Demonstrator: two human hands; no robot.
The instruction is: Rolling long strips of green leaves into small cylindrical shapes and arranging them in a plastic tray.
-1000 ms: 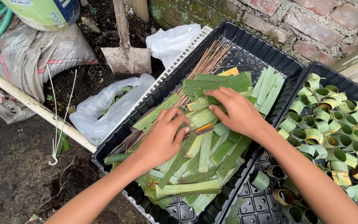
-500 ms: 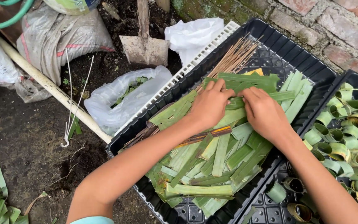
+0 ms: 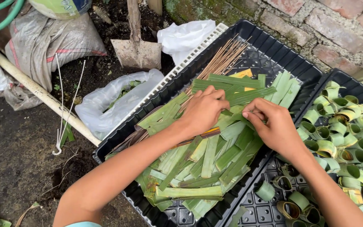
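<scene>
A black tray [image 3: 274, 50] holds a heap of cut green leaf strips [image 3: 206, 162] and a bundle of thin brown sticks [image 3: 223, 59]. My left hand [image 3: 204, 110] rests on the heap with its fingers curled around a leaf strip [image 3: 236, 118]. My right hand [image 3: 274, 126] pinches the other end of that strip with thumb and fingers. To the right, a second black tray [image 3: 349, 80] is full of several rolled leaf rings [image 3: 341, 126].
A shovel [image 3: 136, 46] stands in the soil behind the trays. White plastic bags [image 3: 110, 101] and a white slatted tray edge [image 3: 181, 63] lie left of the black tray. A pale pole [image 3: 43, 94], grey sacks [image 3: 51, 42] and a brick wall [image 3: 316, 21] border the area.
Both hands have moved toward the far end of the leaf heap and closed together on one strip. The camera has shifted a little to the left.
</scene>
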